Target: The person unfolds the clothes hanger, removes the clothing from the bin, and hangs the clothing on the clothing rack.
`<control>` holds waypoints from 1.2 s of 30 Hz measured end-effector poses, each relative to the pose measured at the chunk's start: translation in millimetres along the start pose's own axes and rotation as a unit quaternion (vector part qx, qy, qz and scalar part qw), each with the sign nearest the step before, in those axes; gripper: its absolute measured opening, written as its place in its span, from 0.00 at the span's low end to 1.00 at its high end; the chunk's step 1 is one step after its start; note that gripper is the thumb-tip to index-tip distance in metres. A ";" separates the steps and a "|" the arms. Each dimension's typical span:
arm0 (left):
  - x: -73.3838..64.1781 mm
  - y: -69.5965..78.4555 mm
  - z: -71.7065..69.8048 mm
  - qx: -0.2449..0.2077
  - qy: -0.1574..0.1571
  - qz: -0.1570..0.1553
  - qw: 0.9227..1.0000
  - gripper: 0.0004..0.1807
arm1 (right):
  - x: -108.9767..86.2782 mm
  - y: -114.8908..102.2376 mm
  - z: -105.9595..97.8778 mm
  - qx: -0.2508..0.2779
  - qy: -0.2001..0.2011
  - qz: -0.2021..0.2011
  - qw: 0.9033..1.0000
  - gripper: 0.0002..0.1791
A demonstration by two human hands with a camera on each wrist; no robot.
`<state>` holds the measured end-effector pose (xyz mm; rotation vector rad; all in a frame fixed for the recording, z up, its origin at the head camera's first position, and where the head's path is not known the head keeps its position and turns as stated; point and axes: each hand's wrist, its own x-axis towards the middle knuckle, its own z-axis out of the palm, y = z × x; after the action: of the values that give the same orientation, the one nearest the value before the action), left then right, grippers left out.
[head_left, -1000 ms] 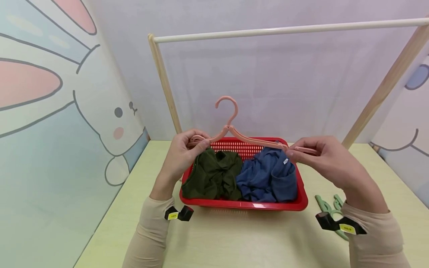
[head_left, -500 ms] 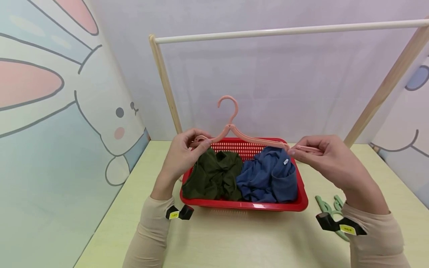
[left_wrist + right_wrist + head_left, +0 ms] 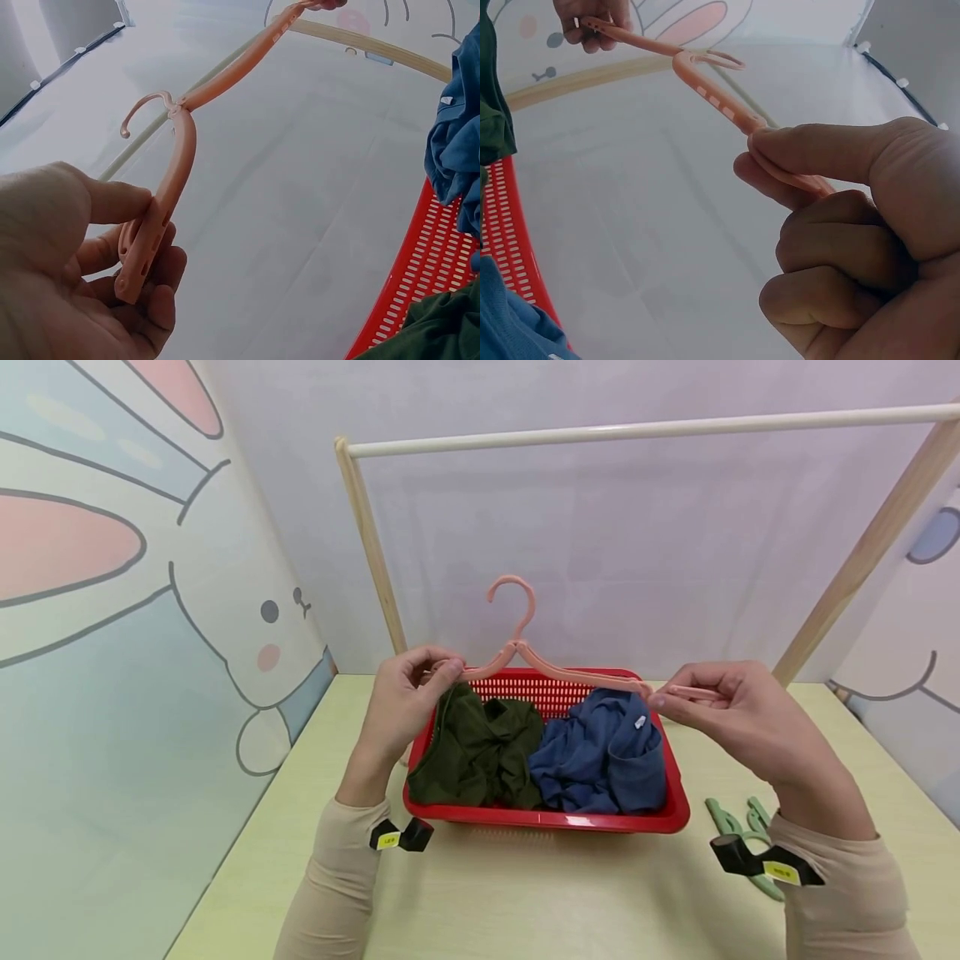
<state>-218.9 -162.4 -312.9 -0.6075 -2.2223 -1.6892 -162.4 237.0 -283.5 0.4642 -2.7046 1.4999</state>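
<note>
A pink folding clothes hanger (image 3: 570, 675) is held up above the back of the red basket (image 3: 547, 818), its hook upward. My left hand (image 3: 397, 710) pinches the hanger's left end between thumb and fingers; in the left wrist view that end shows slots along the arm. My right hand (image 3: 750, 727) pinches the other end, where a short piece juts back into the palm. Inside the basket lie a crumpled dark green garment (image 3: 480, 752) on the left and a blue garment (image 3: 600, 756) with a small white tag on the right.
Behind the basket stands a rack with a white rail (image 3: 645, 432) and wooden legs (image 3: 862, 552). A green hanger (image 3: 723, 817) lies on the pale table (image 3: 525, 893), partly hidden by the right wrist. A rabbit-painted wall (image 3: 225, 635) borders the left.
My left hand has shifted slightly left along the hanger's end, leaving less of it showing past the fingers. The right hand keeps its grip and has moved barely to the right.
</note>
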 end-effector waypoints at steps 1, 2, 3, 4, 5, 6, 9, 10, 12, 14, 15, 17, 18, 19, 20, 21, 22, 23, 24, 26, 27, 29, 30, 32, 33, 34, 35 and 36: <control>0.1 -0.2 0.1 -0.008 0.004 -0.002 1.000 0.10 | 0.0 0.2 0.0 0.001 0.000 0.000 1.000 0.11; 0.3 -0.4 0.1 -0.015 0.008 -0.003 1.000 0.10 | 0.0 0.3 0.0 0.001 0.000 0.001 1.000 0.11; 0.4 -0.4 0.3 -0.020 0.011 -0.005 1.000 0.10 | 0.1 0.4 0.0 0.001 0.001 0.001 1.000 0.11; 0.4 -0.4 0.4 -0.024 0.014 -0.007 1.000 0.10 | 0.2 0.4 0.1 0.001 0.001 0.000 1.000 0.11; 0.4 -0.6 0.5 -0.027 0.016 -0.007 0.999 0.09 | 0.2 0.5 0.2 0.002 0.001 -0.002 1.000 0.11; 0.5 -0.5 0.7 -0.031 0.019 -0.006 0.999 0.09 | 0.2 0.7 0.2 0.002 0.001 -0.003 1.000 0.11; 0.6 -0.3 1.3 -0.039 0.026 -0.002 0.999 0.09 | 0.4 0.7 0.4 0.000 0.002 -0.005 1.000 0.11; 0.7 -0.3 1.4 -0.041 0.028 -0.001 0.999 0.08 | 0.4 0.7 0.5 -0.001 0.002 -0.006 1.000 0.11; 1.1 -0.1 1.7 -0.043 0.032 0.002 0.999 0.08 | 0.4 0.7 0.7 -0.001 0.002 -0.007 1.000 0.11; 1.5 -0.1 1.5 -0.044 0.035 0.005 0.998 0.08 | 0.4 0.8 1.0 0.002 0.002 -0.008 1.000 0.11; 1.4 -0.1 1.2 -0.044 0.037 0.005 0.998 0.08 | 0.4 0.8 1.1 0.004 0.002 -0.009 1.000 0.11; 1.4 -0.3 0.3 -0.048 0.043 0.005 0.998 0.09 | 0.3 1.0 1.2 0.008 0.002 -0.010 1.000 0.11; 1.3 -0.4 -0.4 -0.050 0.045 0.004 0.998 0.09 | 0.3 1.1 1.2 0.010 0.002 -0.011 1.000 0.11; 1.1 -0.8 -1.2 -0.052 0.048 0.003 0.998 0.10 | 0.3 1.3 1.2 0.010 0.002 -0.011 1.000 0.11; 0.9 -0.9 -2.0 -0.053 0.050 0.001 0.997 0.10 | 0.2 1.5 1.2 0.010 0.003 -0.011 1.000 0.11; 0.7 -1.0 -2.8 -0.056 0.053 0.001 0.997 0.10 | 0.2 1.7 1.0 0.010 0.003 -0.011 1.000 0.11; 0.7 -1.1 -3.3 -0.057 0.054 0.001 0.997 0.11 | 0.2 1.9 0.8 0.009 0.004 -0.011 1.000 0.11; 0.8 -1.4 -3.8 -0.058 0.054 0.002 0.997 0.11 | 0.2 2.2 0.6 0.008 0.005 -0.012 1.000 0.11; 1.0 -1.3 -4.2 -0.058 0.054 0.002 0.997 0.11 | 0.2 2.5 0.3 0.007 0.006 -0.011 1.000 0.11; 1.3 -1.0 -4.9 -0.059 0.055 0.002 0.997 0.11 | 0.3 3.1 -0.5 0.005 0.009 -0.011 1.000 0.11; 1.4 -0.8 -5.1 -0.060 0.056 0.002 0.997 0.10 | 0.3 3.5 -1.0 0.004 0.011 -0.010 1.000 0.11; 1.8 -0.5 -5.8 -0.059 0.061 -0.002 0.996 0.10 | -0.1 4.2 -1.9 0.000 0.015 -0.011 1.000 0.10; 1.9 0.0 -6.3 -0.059 0.063 -0.003 0.996 0.10 | -0.3 4.5 -2.5 -0.001 0.018 -0.011 1.000 0.10; 2.1 0.5 -7.2 -0.061 0.067 -0.006 0.996 0.09 | -1.0 5.0 -3.3 -0.001 0.025 -0.010 1.000 0.10; 2.2 0.8 -7.5 -0.062 0.068 -0.006 0.996 0.09 | -1.4 5.2 -3.6 0.001 0.030 -0.008 1.000 0.09; 2.4 0.6 -8.0 -0.062 0.068 -0.006 0.996 0.09 | -1.6 5.4 -4.0 0.002 0.036 -0.006 0.999 0.09; 2.5 0.8 -8.4 -0.064 0.066 -0.006 0.996 0.09 | -1.8 5.7 -4.4 0.005 0.042 -0.004 0.999 0.09; 2.6 1.1 -8.8 -0.064 0.064 -0.006 0.996 0.09 | -2.0 6.0 -5.0 0.007 0.048 -0.001 0.999 0.09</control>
<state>-220.9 -170.3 -308.3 -0.4997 -2.0461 -1.8336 -162.6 244.6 -286.1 0.3860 -2.6222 1.5010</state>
